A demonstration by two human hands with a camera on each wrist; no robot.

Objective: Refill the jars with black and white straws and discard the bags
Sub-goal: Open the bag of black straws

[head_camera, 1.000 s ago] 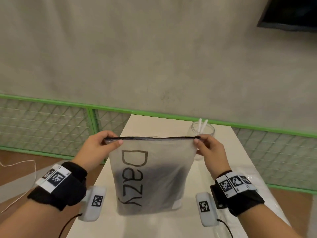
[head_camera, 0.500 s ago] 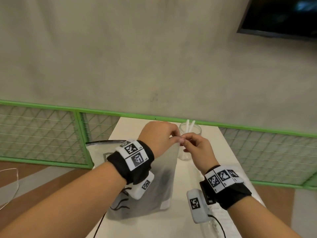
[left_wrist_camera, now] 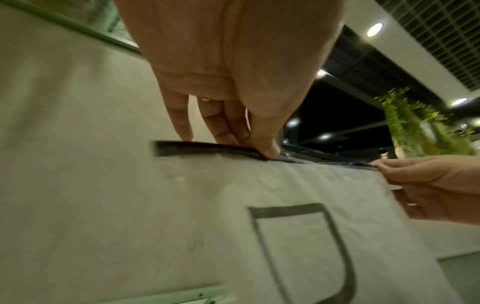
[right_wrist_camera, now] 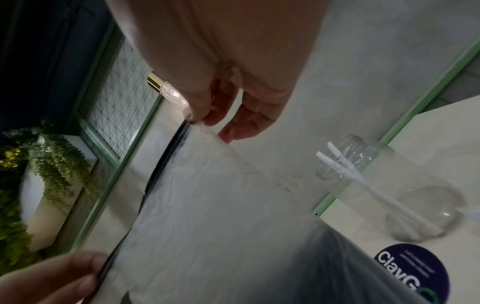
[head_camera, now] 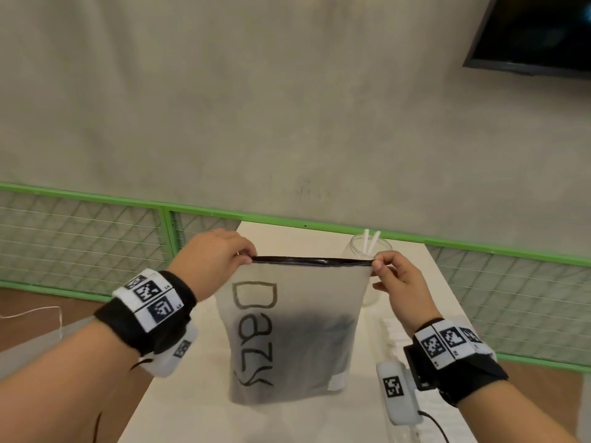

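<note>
A frosted bag (head_camera: pixel 297 330) lettered "Dazy" stands upright over the white table (head_camera: pixel 179 404), with a dark mass of contents showing low inside it. A black zip strip (head_camera: pixel 310 261) runs taut along its top. My left hand (head_camera: pixel 248 255) pinches the strip's left end (left_wrist_camera: pixel 259 151), thumb in front. The right end is pinched by my right hand (head_camera: pixel 375 265), as the right wrist view shows (right_wrist_camera: pixel 197 121). Behind the bag's right corner stands a glass jar (head_camera: pixel 356 251) holding two white straws (head_camera: pixel 371 243).
A green-framed mesh fence (head_camera: pixel 96 244) borders the table's far and right sides before a concrete wall. Something clear and ribbed (head_camera: pixel 395 330) lies on the table near my right wrist. A round dark sticker (right_wrist_camera: pixel 410 271) sits on the tabletop by the jar (right_wrist_camera: pixel 358 164).
Half a second ago my left hand was at the bag's right end beside the right hand. It has moved back to the left end, and the zip strip is stretched taut again.
</note>
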